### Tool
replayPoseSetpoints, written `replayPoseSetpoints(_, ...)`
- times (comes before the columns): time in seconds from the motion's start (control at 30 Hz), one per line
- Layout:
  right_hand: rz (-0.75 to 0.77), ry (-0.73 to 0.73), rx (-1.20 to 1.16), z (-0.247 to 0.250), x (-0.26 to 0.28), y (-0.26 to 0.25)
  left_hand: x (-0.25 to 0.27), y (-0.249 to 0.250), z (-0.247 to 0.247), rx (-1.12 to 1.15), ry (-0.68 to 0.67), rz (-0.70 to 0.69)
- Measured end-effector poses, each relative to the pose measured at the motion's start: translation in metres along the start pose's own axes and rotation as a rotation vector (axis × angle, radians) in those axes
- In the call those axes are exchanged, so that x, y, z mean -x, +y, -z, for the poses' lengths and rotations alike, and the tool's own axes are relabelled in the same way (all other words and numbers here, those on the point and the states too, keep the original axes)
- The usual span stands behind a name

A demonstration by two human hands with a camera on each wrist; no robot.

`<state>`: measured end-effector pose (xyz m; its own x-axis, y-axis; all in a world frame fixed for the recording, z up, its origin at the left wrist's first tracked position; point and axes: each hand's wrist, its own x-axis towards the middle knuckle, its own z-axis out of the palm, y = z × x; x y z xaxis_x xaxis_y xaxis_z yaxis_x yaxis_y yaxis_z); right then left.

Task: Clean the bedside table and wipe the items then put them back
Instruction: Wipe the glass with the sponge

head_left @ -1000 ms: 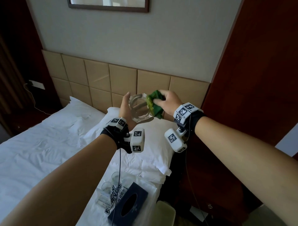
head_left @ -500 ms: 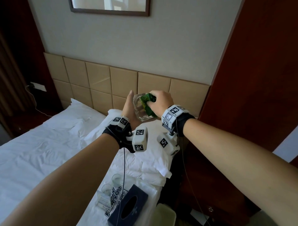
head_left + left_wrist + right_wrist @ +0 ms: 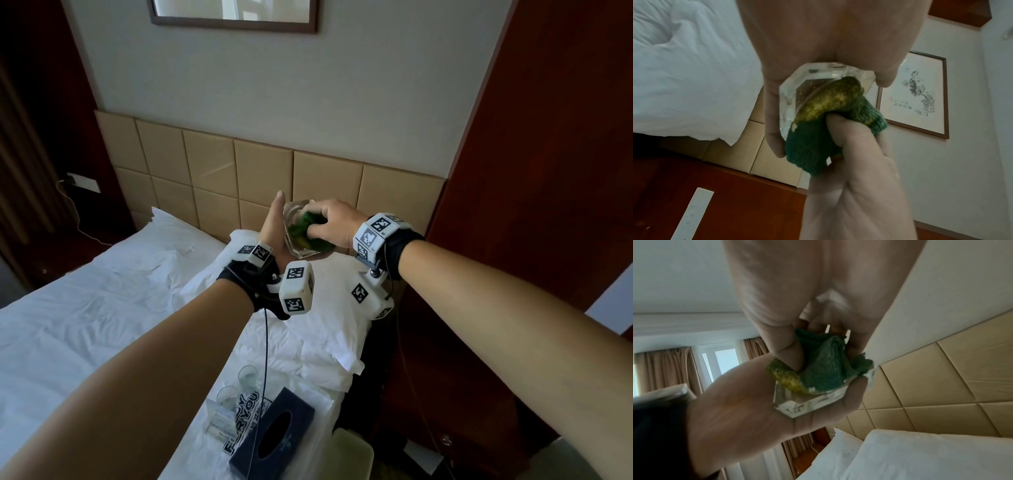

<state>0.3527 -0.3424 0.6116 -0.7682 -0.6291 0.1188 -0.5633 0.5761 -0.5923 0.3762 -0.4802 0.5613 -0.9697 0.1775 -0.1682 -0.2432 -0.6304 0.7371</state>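
Glass ashtray wiped in mid-air above the bed

White bed [image 3: 102, 308] lay below us with a dark tissue box [image 3: 274, 435] and two small glasses [image 3: 239, 383] near its edge. Above the pillow [image 3: 308, 325] our left hand [image 3: 274, 226] clasped the clear glass ashtray [image 3: 791, 91], fingers curled round its rim. Our right hand [image 3: 332, 222] was clamped on a bunched green and yellow cloth [image 3: 818, 126], pressing it into the ashtray's hollow.
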Motion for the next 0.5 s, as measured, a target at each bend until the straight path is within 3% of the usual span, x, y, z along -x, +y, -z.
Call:
replayPoseSetpoints(0.13,-0.017,-0.126,0.162,0.0,0.006,-0.002,0.0,-0.01,0.003,-0.042,0.015,0.004)
replayPoseSetpoints(0.23,-0.03,-0.142,0.242,0.0,0.009,-0.002,0.003,-0.014,0.008,-0.076,0.094,-0.048)
replayPoseSetpoints(0.5,-0.104,0.003,-0.117,0.003,0.016,0.026,0.021,0.001,0.031,-0.11,0.177,-0.114)
